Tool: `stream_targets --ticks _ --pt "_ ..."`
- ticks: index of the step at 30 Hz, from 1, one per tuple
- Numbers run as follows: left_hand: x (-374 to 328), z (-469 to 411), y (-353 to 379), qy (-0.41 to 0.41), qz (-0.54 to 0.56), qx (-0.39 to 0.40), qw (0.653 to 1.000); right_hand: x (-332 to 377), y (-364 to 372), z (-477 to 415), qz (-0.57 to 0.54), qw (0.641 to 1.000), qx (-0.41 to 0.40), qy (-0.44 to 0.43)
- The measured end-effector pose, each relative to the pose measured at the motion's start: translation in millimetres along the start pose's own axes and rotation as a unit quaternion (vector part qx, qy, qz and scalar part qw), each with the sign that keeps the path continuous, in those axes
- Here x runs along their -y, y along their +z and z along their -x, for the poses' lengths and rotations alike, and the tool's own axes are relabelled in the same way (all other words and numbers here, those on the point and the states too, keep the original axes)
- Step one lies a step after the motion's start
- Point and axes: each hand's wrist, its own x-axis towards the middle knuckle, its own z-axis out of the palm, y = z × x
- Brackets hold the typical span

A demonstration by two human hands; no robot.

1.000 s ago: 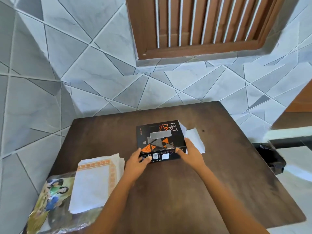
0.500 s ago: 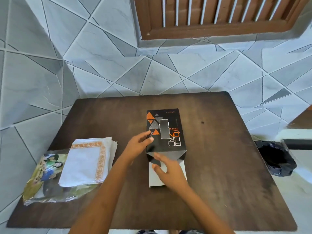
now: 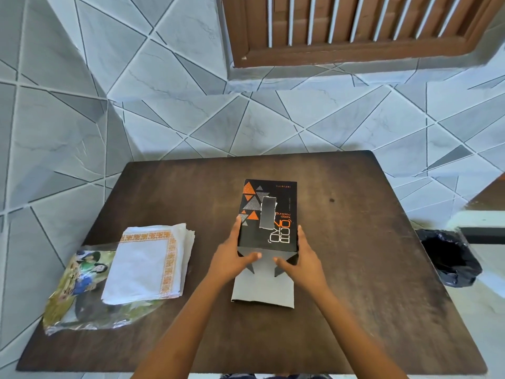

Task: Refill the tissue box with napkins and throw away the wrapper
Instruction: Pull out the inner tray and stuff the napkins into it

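Tissue box [image 3: 269, 214] lies flat near the middle of the tabletop [image 3: 355, 269], long axis running far edge to near edge, open end w/ grey flap [image 3: 263, 288] folded out toward the near edge. That orientation puts the mouth facing the person, prob. so napkins can slide straight in.

Left hand [image 3: 232, 258] grips the box's left side at the near end, thumb reaching across the opening. Right hand [image 3: 299, 262] mirrors it on the right side, thumb also at the mouth. Both hands grasping the box, not clenched; looks like they're steadying it and spreading the small side flaps so the opening stays clear.

Napkins [image 3: 149, 263] sit as a white stack w/ orange border toward the near-left corner, resting partly on the printed plastic wrapper [image 3: 79, 294], which is spread under them. Stack is already out of the wrapper but not yet in the box, so refill step is pending, judging by the layout.

Bin w/ black liner [image 3: 448, 258] stands off the right edge, on the floor; handy for the wrapper later.
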Motion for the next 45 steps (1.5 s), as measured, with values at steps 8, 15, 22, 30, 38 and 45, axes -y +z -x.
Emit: stream_targets --ticks 8,15,22,30,38,45 --pt "2.8 -4.7 -51.9 0.026 -0.007 -0.039 0.999 31.6 -21.9 -6.7 -0.071 0.995 -0.062 -0.033" --pt "-35.4 -14.9 -138.6 0.068 -0.118 -0.04 0.99 83.7 -64.3 -19.8 -0.033 0.993 -0.054 -0.102" --pt "-28.2 -34.1 -152.9 0.078 0.065 -0.057 0.993 88.4 -64.9 -41.2 -0.103 0.98 -0.157 -0.07" --pt "-30.2 -45.4 -121.0 0.118 -0.127 -0.272 0.947 93.6 -43.2 -45.3 0.169 0.929 -0.275 -0.181" --pt "-13.1 -39.8 -114.2 0.098 0.026 -0.08 0.992 87.9 -44.9 -32.0 -0.036 0.987 -0.06 -0.146" --pt "-5.3 -28.4 -132.7 0.112 0.193 0.043 0.974 93.6 -60.3 -29.2 -0.153 0.977 0.121 -0.089"
